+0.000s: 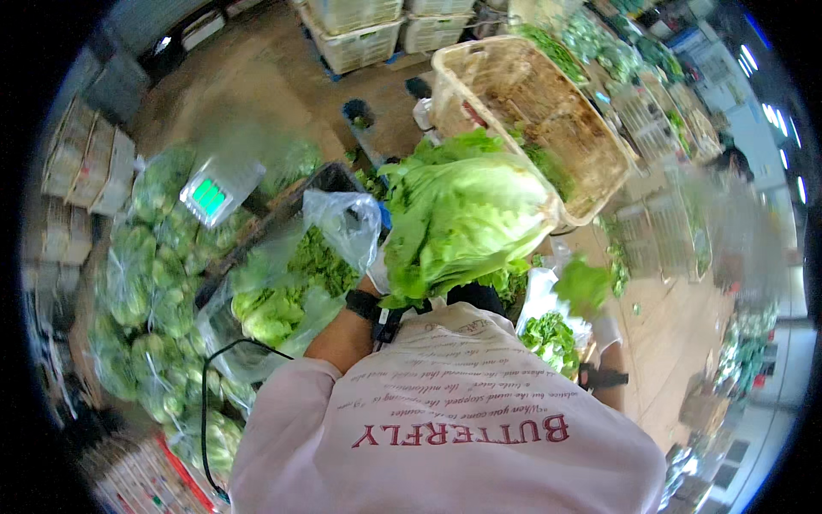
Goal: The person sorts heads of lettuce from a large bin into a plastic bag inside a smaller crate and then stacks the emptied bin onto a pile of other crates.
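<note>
A large head of green leaf lettuce point(472, 218) rests against my left hand point(379, 270), which wears a white glove and is mostly hidden under the leaves. The pale cut stem end points right. Out to the right, my right hand point(605, 331), also in a white glove, holds a loose lettuce leaf point(582, 286) that is blurred; its fingers are largely covered by it. Left of my left forearm, a clear plastic bag point(347, 221) lies open around more lettuce point(273, 315). Another bunch of greens point(549, 340) sits in white plastic point(536, 292) between my body and right arm.
A soiled cream plastic crate point(533, 115) stands tilted ahead, leaf scraps inside. Bagged green heads point(154, 283) are piled at left beside a scale with a lit green display point(209, 196). Stacked crates point(359, 45) stand farther off. A black cable point(204, 411) loops at lower left.
</note>
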Available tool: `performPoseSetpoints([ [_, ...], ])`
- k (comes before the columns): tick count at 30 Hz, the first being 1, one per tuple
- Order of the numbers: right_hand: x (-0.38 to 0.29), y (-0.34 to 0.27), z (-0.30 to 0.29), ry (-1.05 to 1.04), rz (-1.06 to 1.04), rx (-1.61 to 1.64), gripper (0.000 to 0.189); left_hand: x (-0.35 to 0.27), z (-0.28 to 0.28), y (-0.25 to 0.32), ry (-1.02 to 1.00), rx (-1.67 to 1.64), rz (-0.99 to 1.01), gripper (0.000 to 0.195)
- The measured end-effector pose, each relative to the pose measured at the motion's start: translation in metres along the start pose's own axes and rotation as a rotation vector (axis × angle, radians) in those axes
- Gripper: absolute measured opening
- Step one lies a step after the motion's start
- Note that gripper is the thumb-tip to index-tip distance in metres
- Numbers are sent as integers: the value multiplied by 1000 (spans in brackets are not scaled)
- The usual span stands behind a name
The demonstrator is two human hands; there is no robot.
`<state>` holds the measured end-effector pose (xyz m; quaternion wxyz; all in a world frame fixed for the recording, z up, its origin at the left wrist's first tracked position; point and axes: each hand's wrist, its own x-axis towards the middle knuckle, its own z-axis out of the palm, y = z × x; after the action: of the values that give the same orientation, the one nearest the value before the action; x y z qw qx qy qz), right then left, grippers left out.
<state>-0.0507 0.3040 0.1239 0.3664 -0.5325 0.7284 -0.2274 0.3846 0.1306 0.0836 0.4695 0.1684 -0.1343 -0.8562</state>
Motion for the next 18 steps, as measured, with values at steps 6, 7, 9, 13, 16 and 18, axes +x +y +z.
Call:
performPoseSetpoints([
  [6, 31, -160, 66, -261, -128, 1319, 82, -6, 19, 16, 20, 710, 240, 48],
  [7, 45, -187, 82, -232, -135, 1228, 85, -11, 22, 19, 28, 962, 321, 46],
  [9, 65, -201, 100, -231, -137, 1128, 88, -28, 12, 24, 14, 941, 225, 61],
  [13, 94, -216, 135, -492, -92, 1081, 89, -91, -21, 43, 179, 815, 669, 109],
  [16, 107, -264, 190, -503, -413, 701, 88, -158, -55, 41, 463, 398, 187, 57],
  [18, 107, -300, 220, -781, -550, 717, 85, -196, -71, 31, 561, 182, 369, 41],
])
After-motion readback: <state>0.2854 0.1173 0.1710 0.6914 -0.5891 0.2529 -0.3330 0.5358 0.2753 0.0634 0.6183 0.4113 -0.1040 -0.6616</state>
